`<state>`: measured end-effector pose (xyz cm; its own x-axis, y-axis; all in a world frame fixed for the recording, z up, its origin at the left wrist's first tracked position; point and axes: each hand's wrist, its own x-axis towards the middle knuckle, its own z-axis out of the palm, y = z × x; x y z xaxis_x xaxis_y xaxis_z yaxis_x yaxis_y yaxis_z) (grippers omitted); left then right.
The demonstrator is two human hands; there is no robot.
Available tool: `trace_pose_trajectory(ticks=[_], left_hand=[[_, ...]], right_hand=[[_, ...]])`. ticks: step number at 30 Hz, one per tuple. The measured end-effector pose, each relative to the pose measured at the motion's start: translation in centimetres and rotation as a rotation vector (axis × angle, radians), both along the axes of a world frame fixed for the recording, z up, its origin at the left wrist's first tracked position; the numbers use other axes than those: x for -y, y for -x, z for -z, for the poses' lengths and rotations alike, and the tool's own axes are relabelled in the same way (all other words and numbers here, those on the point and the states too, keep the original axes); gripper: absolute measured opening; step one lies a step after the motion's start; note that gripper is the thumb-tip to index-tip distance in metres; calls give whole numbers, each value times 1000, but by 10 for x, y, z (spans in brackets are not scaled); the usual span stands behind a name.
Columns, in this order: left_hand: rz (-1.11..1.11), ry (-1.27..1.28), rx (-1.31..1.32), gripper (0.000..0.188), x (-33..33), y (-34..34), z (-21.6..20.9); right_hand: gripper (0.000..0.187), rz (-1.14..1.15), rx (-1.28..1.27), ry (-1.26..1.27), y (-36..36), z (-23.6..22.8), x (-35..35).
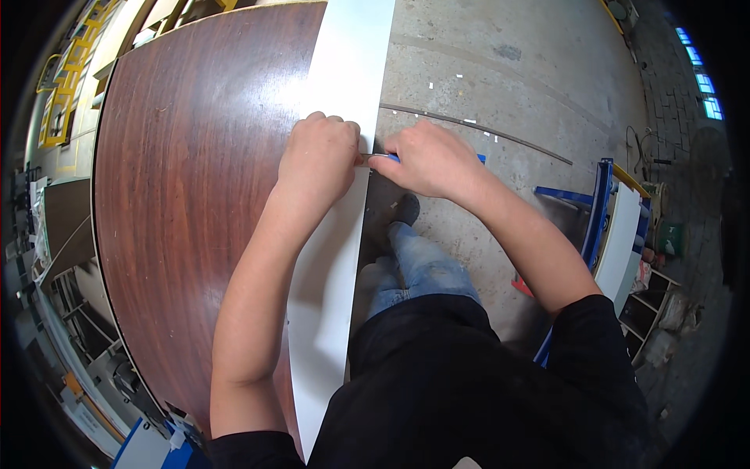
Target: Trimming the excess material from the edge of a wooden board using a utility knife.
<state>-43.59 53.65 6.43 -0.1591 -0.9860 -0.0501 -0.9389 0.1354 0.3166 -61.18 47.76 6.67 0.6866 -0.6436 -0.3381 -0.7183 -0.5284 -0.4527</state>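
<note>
A long white strip-shaped board (332, 234) lies along the right edge of a brown wood-grain table (180, 180). My left hand (320, 156) rests on this board with its fingers curled and closed, its thumb side at the board's right edge. What those fingers hold, if anything, is hidden under the hand. Just past that edge, my right hand (433, 159) is closed around a blue-handled tool (394, 157). The tool's thin metal end points left and reaches the thumb of my left hand. Its exact kind is mostly covered by my fingers.
A thin dark strip (500, 136) lies on the concrete floor (516, 70), with small white scraps around it. To the right stands a blue metal frame (600, 211) with pale panels. Yellow racks (62, 102) and other shop gear line the far left.
</note>
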Motion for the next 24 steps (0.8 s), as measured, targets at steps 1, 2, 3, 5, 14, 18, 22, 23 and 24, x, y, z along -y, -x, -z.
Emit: trace_pose_trajectory(ticks=[1,2,3,5,14,18,22,23,24], left_hand=[[2,4,-3,5,-3,0,0],[5,2,-3,5,-5,-1,1],[23,-5,23,6,-7,-2,1],[43,-11,47,12,-11,-1,0],[37,17,12,11,-40,2,0],[24,19,-4,11,-51,4,-1],[20,6,-13,12,-64,4,-1],[21,6,-12,12,-67,5,-1],[24,2,-10,12,-70,6,-2]], right_hand=[[41,1,0,-2,0,0,-3],[40,3,0,-5,0,0,-5],[40,5,0,-7,0,-1,-8],[40,10,-23,-6,0,-2,-13],[37,-22,-156,-76,-2,-20,-38],[41,-25,-1,35,5,-2,-51],[41,-9,-7,21,6,-4,-65],[40,-3,-4,21,7,-5,-69],[40,-2,-4,21,7,-5,-72]])
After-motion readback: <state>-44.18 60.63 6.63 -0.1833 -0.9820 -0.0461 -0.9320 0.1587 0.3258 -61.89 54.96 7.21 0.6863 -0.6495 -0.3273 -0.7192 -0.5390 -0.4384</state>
